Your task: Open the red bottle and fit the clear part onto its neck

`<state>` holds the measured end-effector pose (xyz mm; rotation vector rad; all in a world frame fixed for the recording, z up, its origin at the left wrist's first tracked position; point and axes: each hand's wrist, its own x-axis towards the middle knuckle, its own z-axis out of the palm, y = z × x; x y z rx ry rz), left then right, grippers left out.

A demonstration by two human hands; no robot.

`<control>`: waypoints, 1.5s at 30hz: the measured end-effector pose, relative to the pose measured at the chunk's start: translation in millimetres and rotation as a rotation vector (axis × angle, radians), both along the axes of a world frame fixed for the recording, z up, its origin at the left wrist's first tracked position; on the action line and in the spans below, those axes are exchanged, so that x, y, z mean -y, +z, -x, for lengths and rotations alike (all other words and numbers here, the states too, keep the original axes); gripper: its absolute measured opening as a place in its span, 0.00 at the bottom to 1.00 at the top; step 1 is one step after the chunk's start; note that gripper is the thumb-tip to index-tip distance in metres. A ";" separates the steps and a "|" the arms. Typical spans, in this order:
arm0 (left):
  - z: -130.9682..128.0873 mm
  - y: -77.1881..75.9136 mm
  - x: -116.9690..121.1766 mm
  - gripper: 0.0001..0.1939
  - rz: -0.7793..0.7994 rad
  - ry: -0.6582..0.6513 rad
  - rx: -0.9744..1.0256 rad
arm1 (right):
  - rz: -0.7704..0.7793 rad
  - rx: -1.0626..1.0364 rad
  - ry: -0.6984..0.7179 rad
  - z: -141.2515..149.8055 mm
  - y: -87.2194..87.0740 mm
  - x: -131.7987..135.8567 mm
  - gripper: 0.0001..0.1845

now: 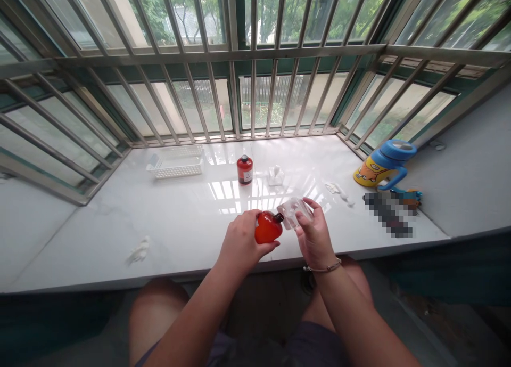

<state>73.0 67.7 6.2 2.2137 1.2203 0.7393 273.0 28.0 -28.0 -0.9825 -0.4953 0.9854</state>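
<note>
My left hand (pixel 244 236) is wrapped round a translucent orange-red bottle (pixel 266 229), tipped so that its dark threaded neck points right. No cap shows on that neck. In my right hand (pixel 317 239), a clear, boxy container (pixel 293 212) is gripped between thumb and fingers, leaning toward the bottle. The neck meets or nearly meets the container's left end; I cannot tell whether liquid is flowing. Both are held above the front part of the white ledge (pixel 191 223). Farther back stands a second red bottle (pixel 245 171), upright with a dark cap and white label.
A white plastic basket (pixel 178 167) lies back left. Right of the capped bottle sits a small clear object (pixel 275 176). Crumpled white tissues (pixel 139 250) lie front left, with more white scraps (pixel 339 193) at right. A blue-and-yellow flask (pixel 381 164) leans near the right wall. Metal bars (pixel 253 95) close the back.
</note>
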 end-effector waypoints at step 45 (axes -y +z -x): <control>-2.0 -23.6 1.2 0.39 0.053 0.028 0.124 | -0.018 0.500 -0.015 -6.9 3.8 -2.0 0.38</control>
